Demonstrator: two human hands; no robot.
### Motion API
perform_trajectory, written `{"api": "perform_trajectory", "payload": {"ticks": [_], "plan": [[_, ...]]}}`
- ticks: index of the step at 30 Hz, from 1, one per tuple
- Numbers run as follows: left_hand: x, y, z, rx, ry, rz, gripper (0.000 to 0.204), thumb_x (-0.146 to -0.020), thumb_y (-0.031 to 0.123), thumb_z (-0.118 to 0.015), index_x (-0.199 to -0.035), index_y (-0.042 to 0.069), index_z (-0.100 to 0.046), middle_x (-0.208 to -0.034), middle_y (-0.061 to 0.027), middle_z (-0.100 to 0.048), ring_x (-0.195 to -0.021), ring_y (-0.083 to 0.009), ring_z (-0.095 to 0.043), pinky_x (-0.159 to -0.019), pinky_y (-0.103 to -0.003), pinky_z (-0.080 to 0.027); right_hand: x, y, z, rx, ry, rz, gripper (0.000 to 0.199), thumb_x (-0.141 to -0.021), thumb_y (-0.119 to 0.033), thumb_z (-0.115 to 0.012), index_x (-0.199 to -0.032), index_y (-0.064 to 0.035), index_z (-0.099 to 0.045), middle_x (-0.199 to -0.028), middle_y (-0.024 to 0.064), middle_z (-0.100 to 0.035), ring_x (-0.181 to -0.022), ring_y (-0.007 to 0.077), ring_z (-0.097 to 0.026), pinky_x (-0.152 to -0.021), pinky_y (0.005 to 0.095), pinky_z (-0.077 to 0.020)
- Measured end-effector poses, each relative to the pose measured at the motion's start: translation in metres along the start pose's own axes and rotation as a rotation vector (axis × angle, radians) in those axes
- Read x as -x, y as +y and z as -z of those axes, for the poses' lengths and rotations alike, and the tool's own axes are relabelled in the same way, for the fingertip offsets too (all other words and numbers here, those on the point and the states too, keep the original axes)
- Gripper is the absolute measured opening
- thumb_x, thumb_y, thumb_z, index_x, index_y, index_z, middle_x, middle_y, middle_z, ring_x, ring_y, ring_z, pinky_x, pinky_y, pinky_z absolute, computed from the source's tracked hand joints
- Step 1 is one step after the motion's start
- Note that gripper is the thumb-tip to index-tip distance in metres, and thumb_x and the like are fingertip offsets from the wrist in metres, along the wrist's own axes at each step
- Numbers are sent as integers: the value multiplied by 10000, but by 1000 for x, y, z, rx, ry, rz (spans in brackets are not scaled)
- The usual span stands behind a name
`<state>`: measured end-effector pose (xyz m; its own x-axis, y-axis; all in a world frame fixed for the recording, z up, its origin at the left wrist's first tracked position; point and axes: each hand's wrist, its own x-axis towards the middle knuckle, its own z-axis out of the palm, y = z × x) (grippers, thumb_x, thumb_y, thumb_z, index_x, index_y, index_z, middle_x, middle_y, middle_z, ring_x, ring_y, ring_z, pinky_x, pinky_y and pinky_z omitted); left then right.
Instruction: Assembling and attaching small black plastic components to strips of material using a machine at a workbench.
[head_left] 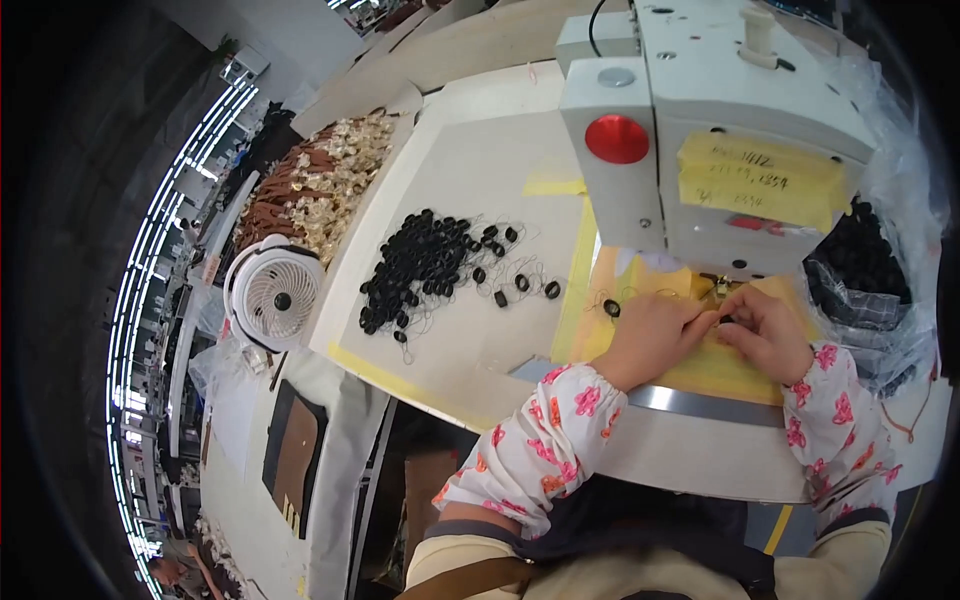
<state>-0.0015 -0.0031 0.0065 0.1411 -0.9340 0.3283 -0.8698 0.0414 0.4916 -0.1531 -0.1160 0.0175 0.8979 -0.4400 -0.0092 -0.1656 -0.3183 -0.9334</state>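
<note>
Both of my hands are close together under the head of a white sewing machine (740, 115), over a yellow-covered work plate (700, 375). My left hand (655, 335) has its thumb and fingers pressed together, pointing right. My right hand (768, 335) is curled into a pinch, its fingertips meeting the left ones. A small dark piece (727, 319) shows at the right fingertips, mostly hidden by the fingers. Just left of my left hand lies a black ring (611, 308) with loose thread.
A heap of black rings (420, 265) with thread tails covers the table's left part. Beyond are brown straps with gold-coloured hardware (315, 180). A white fan (278, 297) stands at the table's left edge. On the right, a clear plastic bag (875, 300) holds black pieces.
</note>
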Motion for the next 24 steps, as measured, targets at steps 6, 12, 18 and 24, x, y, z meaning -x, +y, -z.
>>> {"api": "perform_trajectory", "payload": {"ticks": [6, 12, 18, 24], "plan": [[8, -2, 2, 171, 3, 41, 214, -777, 220, -583, -973, 137, -606, -656, -98, -601, -560, -263, -581, -506, -338, -445, -4, -5, 1, -258, -126, -136, 206, -798, -92, -594, -880, -26, -418, -679, 55, -566, -504, 81, -496, -433, 210, -402], [0, 10, -6, 169, -26, 54, 266, -746, 188, -614, -1012, 177, -610, -634, -93, -594, -546, -250, -575, -508, -321, -446, 3, -9, 12, -123, -140, -105, 188, -810, -106, -588, -872, -19, -434, -701, 68, -577, -519, 91, -525, -473, 211, -430], [6, 1, 3, 181, 5, 19, 234, -751, 241, -604, -975, 178, -625, -635, -81, -596, -557, -238, -579, -511, -320, -447, -12, 1, 2, -190, -164, -135, 202, -800, -144, -607, -830, -21, -449, -677, 67, -577, -510, 85, -530, -443, 214, -419], [6, -11, -18, 103, 198, -36, 181, -624, 268, -633, -741, 130, -644, -638, -88, -593, -624, -275, -579, -579, -385, -437, 47, -82, 7, 748, -43, 501, 292, -653, -21, -631, -926, 13, -534, -865, 128, -565, -714, 223, -538, -655, 313, -422]]}}
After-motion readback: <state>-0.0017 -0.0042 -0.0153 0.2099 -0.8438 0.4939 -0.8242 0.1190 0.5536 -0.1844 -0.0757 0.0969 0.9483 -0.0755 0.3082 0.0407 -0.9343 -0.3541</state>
